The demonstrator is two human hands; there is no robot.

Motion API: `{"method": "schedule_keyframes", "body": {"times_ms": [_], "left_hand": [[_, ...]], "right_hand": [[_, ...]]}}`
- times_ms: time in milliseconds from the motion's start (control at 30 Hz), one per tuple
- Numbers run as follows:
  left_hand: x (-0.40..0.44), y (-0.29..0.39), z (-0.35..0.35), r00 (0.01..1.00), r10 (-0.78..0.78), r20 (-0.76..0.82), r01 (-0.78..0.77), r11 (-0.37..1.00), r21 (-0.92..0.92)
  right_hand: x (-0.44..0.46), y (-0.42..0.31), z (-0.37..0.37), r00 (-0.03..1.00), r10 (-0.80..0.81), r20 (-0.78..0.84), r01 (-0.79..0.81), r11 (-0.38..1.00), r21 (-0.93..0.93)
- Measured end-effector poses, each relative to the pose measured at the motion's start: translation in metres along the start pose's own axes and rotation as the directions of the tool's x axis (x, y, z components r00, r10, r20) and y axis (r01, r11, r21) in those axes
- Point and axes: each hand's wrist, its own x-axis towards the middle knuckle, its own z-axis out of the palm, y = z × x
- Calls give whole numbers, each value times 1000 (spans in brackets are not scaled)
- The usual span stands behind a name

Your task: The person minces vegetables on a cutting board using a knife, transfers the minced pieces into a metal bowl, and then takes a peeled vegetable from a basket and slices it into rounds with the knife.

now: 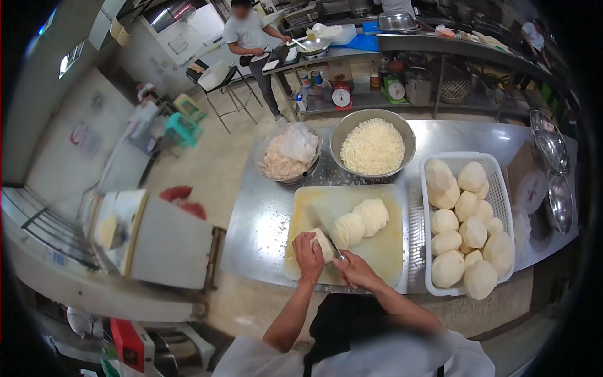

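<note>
On the pale cutting board (389, 264), my left hand (308, 254) is closed around a peeled, cream-coloured root vegetable (324, 245), pressing it down. My right hand (358, 271) grips the handle of a knife (328, 231), whose blade stands along the right side of that vegetable. Just right of the blade, thin round slices (347, 230) lean against each other in an overlapping row. A second stack of slices (372, 215) lies behind them. My left fingertips are partly hidden against the vegetable.
A steel bowl (335, 135) of diced pale pieces and a bowl of shreds (282, 163) under plastic stand behind the board. At right, a white basket (427, 248) holds several peeled roots. Steel lids (559, 201) lie farther right. Another person (251, 38) works at the back counter.
</note>
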Motion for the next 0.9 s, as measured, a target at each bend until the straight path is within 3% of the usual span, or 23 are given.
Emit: {"method": "schedule_keyframes", "body": {"times_ms": [100, 267, 367, 433, 500, 600, 633, 733, 900], "left_hand": [[11, -7, -9, 992, 21, 121, -15, 999, -44], [27, -15, -13, 980, 61, 190, -46, 996, -82], [20, -38, 1, 978, 114, 175, -101, 992, -82], [21, -33, -2, 964, 75, 254, -62, 996, -58], [26, -28, -5, 961, 134, 242, -118, 990, -80], [31, -28, -7, 937, 136, 320, -102, 987, -121], [30, -29, -9, 931, 121, 343, -84, 989, -120], [34, -30, -7, 922, 113, 369, -75, 990, -118], [39, -31, -6, 916, 141, 376, -108, 988, -107]], "right_hand": [[-1, 2, 4, 1000, 7, -25, -8, 999, -48], [1, 4, 8, 992, 45, -115, -58, 991, -117], [8, 29, 14, 974, -86, -211, 2, 929, -370], [-10, 14, 18, 972, -41, -233, -39, 944, -328], [-16, 20, 20, 961, -43, -274, -44, 952, -304], [-31, -7, 17, 952, 152, -264, -214, 951, -225], [-41, -29, 18, 928, 291, -233, -329, 933, -148], [-62, -32, 28, 952, 73, -298, -139, 968, -207], [-77, -40, 40, 942, 27, -335, -114, 963, -243]]}}
